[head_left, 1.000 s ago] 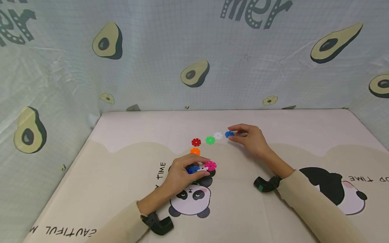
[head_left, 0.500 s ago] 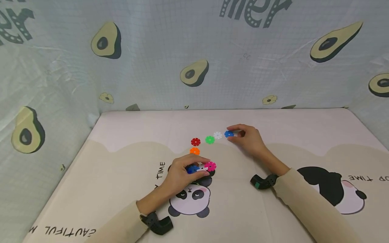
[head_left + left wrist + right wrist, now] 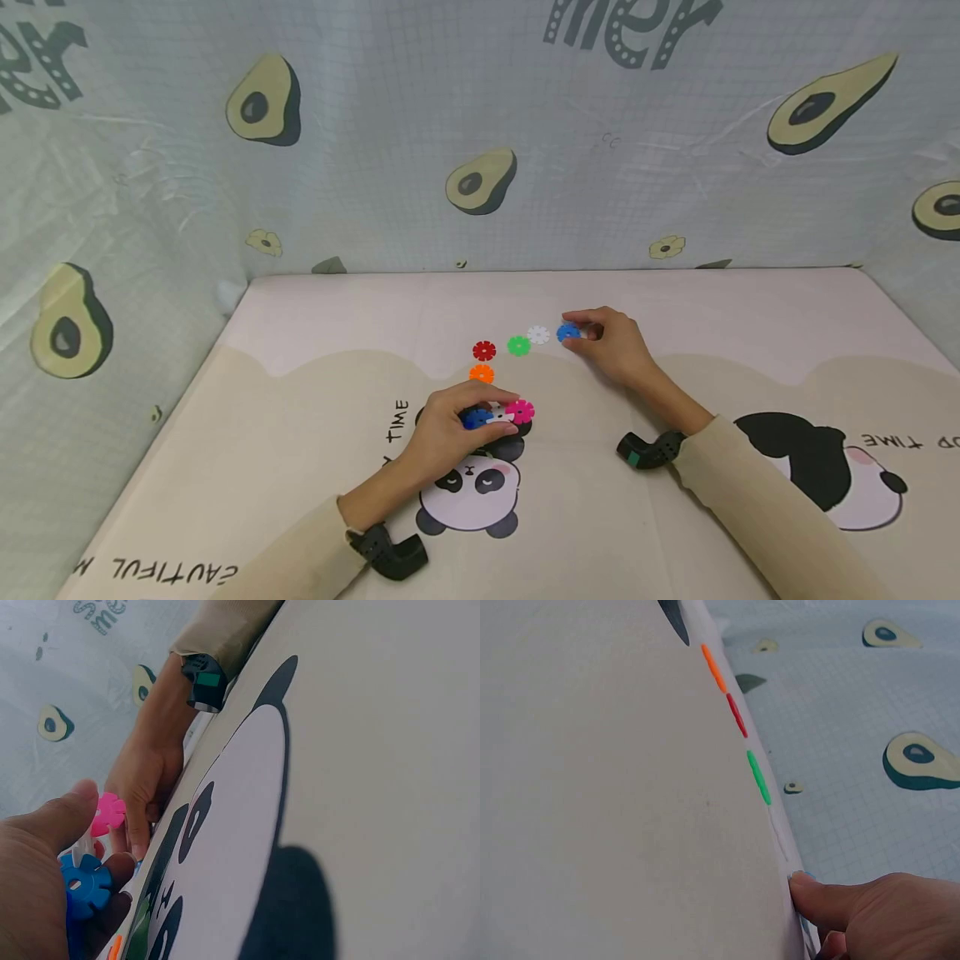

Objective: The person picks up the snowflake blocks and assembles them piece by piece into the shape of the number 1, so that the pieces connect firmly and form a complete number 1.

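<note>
My left hand point(image 3: 446, 429) holds a short chain of joined plastic snowflake discs above the panda print. In it are a blue disc point(image 3: 87, 883), a white disc point(image 3: 81, 851) and a pink disc point(image 3: 521, 411) at the far end; the palm side of the chain is partly hidden by fingers. Farther back on the table, thumb and forefinger of my right hand point(image 3: 617, 343) pinch a blue snowflake disc point(image 3: 567, 332) at its edges. A bit of white shows beside that disc, between the fingers. The right wrist view shows the thumb low at the tabletop, the disc mostly hidden.
Left of my right hand, a white disc point(image 3: 537, 335), a green disc point(image 3: 519, 346), a red disc point(image 3: 484, 351) and an orange disc point(image 3: 482, 373) lie flat in a curved row. The printed table cover point(image 3: 300, 467) ends at a hanging avocado-print curtain point(image 3: 375, 167).
My right hand's fingers have drawn in a little round the blue disc, and its wrist has shifted slightly left. The left hand and its chain stay put.
</note>
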